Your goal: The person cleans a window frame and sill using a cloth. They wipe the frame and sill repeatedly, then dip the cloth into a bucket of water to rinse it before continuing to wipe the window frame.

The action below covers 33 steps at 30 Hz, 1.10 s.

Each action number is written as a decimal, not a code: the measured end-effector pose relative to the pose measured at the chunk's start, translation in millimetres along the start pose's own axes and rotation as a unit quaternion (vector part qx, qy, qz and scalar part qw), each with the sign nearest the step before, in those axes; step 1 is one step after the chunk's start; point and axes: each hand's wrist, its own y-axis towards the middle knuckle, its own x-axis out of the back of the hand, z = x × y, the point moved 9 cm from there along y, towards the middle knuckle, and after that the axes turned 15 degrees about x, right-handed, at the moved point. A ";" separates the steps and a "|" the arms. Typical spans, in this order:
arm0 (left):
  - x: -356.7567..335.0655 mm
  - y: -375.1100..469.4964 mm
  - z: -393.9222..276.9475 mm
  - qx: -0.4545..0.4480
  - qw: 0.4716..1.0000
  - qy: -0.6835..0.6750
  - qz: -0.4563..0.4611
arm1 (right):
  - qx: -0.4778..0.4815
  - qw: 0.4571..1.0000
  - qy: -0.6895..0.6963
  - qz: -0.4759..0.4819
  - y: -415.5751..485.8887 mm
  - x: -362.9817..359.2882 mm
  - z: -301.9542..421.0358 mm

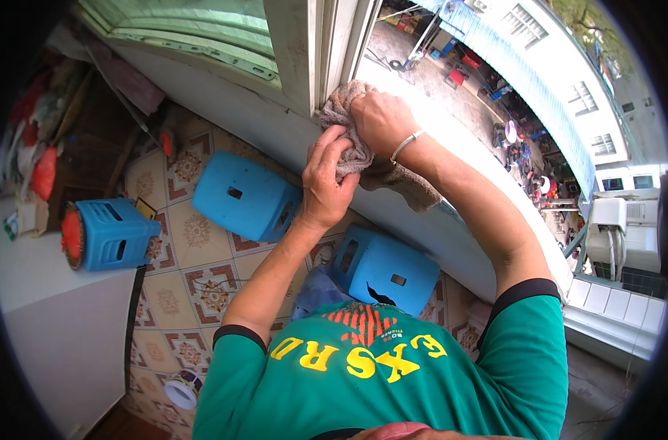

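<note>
A damp-looking grey-brown cloth [339,113] is bunched against the lower corner of a white window frame [295,55], where the frame meets the sill. My right hand [386,118], with a bracelet at the wrist, is clenched on the cloth's upper part. Below and to the left of it, my left hand [328,179] has its fingers curled over the lower folds. Part of the cloth [413,190] hangs over the inner edge of the bright sill [449,115], beneath my right forearm. The fingertips of my right hand are hidden.
Below the window wall stand two blue plastic stools, one at left [229,192] and a cracked one [394,275] near my body. Another blue stool [111,236] is farther left. A white bucket [182,389] rests on the patterned tile floor [171,297]. Outside, the opening overlooks a yard [411,60].
</note>
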 end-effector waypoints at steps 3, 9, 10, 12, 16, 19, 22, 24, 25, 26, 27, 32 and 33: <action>-2.8 -13.2 -11.3 -0.010 1.000 0.011 0.026 | -0.050 0.994 -0.028 0.092 -27.3 1.0 1.9; -26.1 -44.2 -14.9 -0.017 0.992 -0.066 0.111 | -0.051 0.985 -0.041 0.157 -44.0 9.6 6.1; -21.9 -40.0 -14.3 -0.009 0.994 -0.071 0.085 | -0.037 0.987 -0.023 0.158 -31.2 5.3 1.6; -10.1 -23.4 -10.0 0.016 0.995 -0.080 0.059 | -0.004 0.995 -0.012 0.101 -4.1 -0.6 -7.2; 0.9 -6.9 51.5 0.200 0.927 -0.316 0.043 | 0.018 0.999 -0.007 0.049 -5.9 -1.2 -12.0; -20.9 -6.5 75.0 0.323 0.834 -0.435 0.103 | -0.080 0.987 0.005 0.142 -48.1 -0.5 -20.2; -49.4 -15.4 84.3 0.400 0.768 -0.440 0.236 | -0.145 0.977 0.079 0.133 -98.1 15.6 -28.0; -55.6 -17.7 64.2 0.373 0.756 -0.422 0.335 | -0.227 0.961 0.151 0.043 -137.2 34.2 -36.3; -55.7 -20.6 54.3 0.360 0.747 -0.411 0.380 | -0.265 0.946 0.188 -0.002 -153.2 40.3 -36.3; -54.5 -22.5 49.7 0.349 0.733 -0.411 0.415 | -0.325 0.934 0.146 0.021 -167.8 43.6 -35.7; -51.3 -18.8 33.9 0.287 0.765 -0.400 0.414 | -0.366 0.922 0.127 0.027 -186.2 38.7 -36.2; -45.2 -25.3 2.7 0.246 0.696 -0.498 0.455 | -0.355 0.914 0.175 -0.086 -210.7 26.2 -23.5; -51.2 -33.9 11.9 0.303 0.642 -0.533 0.460 | -0.323 0.929 0.122 -0.136 -205.8 30.9 -16.9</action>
